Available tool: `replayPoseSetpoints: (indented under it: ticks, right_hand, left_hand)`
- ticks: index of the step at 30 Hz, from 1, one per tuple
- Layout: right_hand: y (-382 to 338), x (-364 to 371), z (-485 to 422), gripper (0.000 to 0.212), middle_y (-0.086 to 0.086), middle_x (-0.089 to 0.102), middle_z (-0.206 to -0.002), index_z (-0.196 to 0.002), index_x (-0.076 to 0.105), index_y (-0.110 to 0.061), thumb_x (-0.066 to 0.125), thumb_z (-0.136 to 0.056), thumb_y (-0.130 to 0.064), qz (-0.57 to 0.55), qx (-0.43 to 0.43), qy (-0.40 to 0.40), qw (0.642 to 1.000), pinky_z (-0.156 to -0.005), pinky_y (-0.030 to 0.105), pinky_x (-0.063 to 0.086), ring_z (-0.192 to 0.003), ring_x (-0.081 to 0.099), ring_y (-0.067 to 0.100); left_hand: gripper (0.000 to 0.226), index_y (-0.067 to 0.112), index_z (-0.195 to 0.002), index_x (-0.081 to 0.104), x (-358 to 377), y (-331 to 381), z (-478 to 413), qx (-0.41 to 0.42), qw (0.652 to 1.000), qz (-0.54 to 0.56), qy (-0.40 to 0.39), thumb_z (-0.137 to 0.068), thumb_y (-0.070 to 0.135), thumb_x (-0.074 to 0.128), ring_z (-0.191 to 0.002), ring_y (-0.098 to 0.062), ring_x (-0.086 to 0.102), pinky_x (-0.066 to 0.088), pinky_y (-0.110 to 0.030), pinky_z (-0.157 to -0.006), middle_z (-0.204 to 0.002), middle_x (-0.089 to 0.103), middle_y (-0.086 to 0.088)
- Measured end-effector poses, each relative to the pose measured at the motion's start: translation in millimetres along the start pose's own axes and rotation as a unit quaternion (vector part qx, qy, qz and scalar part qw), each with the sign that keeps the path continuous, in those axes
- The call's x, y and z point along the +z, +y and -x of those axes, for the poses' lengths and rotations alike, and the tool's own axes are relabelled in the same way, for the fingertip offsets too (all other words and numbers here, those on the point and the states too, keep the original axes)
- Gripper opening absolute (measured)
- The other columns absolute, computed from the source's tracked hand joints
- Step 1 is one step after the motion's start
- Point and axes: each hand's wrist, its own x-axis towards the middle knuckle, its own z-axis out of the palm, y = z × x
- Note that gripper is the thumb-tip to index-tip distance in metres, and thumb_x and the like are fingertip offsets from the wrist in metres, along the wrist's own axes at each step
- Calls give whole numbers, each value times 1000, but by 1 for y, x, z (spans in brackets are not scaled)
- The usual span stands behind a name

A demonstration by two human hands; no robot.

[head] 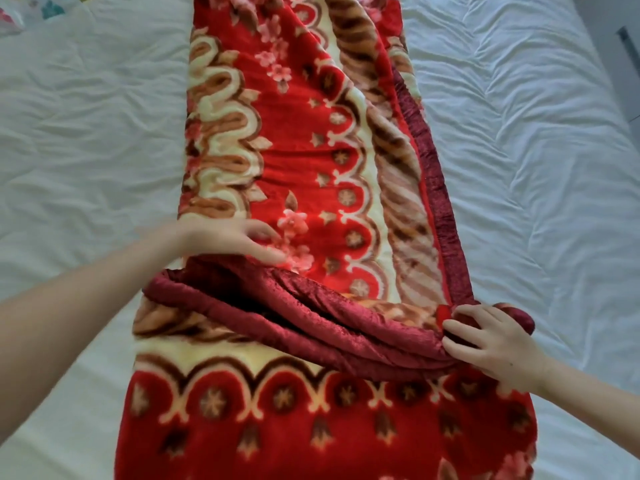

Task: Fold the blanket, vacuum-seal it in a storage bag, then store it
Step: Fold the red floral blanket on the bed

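Red blanket (304, 150) folded lengthwise on bed (519, 168). Our right hand (491, 344) grips its trim (311, 320), likely aligning edges; left hand (239, 242) presses flat to steady it

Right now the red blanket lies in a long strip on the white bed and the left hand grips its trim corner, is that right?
No: in the head view the right hand grips the trim corner; the left hand rests on the blanket. The rest holds.
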Motion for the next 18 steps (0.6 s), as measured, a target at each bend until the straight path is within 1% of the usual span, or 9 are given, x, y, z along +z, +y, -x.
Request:
replayPoseSetpoints:
  ticks: [2,4,6,8,11,13,15,16,18]
  right_hand:
    - [4,-5,-2,15,5,70,-92,-93,55,-17,43,-89,-8,2,16,12,1000,-72,35,41,-91,55,33]
    - [10,-12,-3,17,6,70,-95,-96,55,-17,46,-85,-7,-5,46,21,999,-65,35,46,-87,59,33]
    - [18,-17,-5,29,7,68,-99,-101,55,-18,48,-75,-7,-14,80,18,997,-57,35,50,-86,56,33]
    - [28,-19,-9,48,4,66,-103,-106,54,-22,57,-60,-7,-41,145,-9,989,-52,33,50,-83,55,31]
    - [41,-20,-21,81,-1,66,-106,-111,52,-31,82,-41,-5,-106,267,-90,954,-46,33,50,-82,61,28]
    - [51,-19,-24,81,-4,66,-110,-114,51,-36,91,-47,-17,-148,293,-110,938,-50,37,52,-87,63,26]
    - [62,-20,-25,74,-5,64,-114,-117,52,-38,91,-54,-27,-180,309,-98,929,-61,38,54,-94,63,24]
    - [66,-21,-26,72,-6,64,-115,-118,56,-36,90,-55,-28,-194,316,-99,924,-65,37,53,-95,63,24]
    - [72,-23,-29,67,-7,64,-114,-118,63,-28,90,-57,-27,-211,331,-108,913,-65,32,48,-96,64,23]
  left_hand:
    - [103,43,-145,18,32,36,-17,66,981,-155,-96,-60,75,67,-141,-12,21,17,-35,-115,-153,24,11]
    - [121,41,-147,-6,66,47,-25,89,945,-282,-142,-58,74,69,-145,-21,6,0,-53,-116,-158,8,5]
    - [130,39,-144,-20,90,39,-26,100,924,-348,-122,-57,75,69,-145,-28,5,-8,-64,-110,-157,8,-1]
    - [134,37,-143,-24,103,24,-24,119,919,-369,-76,-55,75,70,-143,-30,9,-7,-67,-108,-155,13,-6]
    - [130,38,-146,-13,96,-1,-21,104,913,-394,3,-53,72,71,-137,-26,27,3,-66,-109,-147,31,-5]
    - [112,39,-144,15,76,-20,-23,60,921,-381,48,-51,71,70,-124,-19,44,19,-57,-107,-132,49,6]
    - [78,41,-116,46,59,-31,-26,34,936,-344,63,-49,72,70,-106,-13,55,33,-40,-93,-107,62,15]
    - [63,39,-100,51,55,-34,-27,34,942,-328,67,-49,71,71,-96,-12,58,36,-33,-83,-94,64,16]
    - [54,34,-83,51,49,-35,-28,41,950,-298,81,-50,70,73,-82,-10,58,43,-29,-71,-82,62,15]
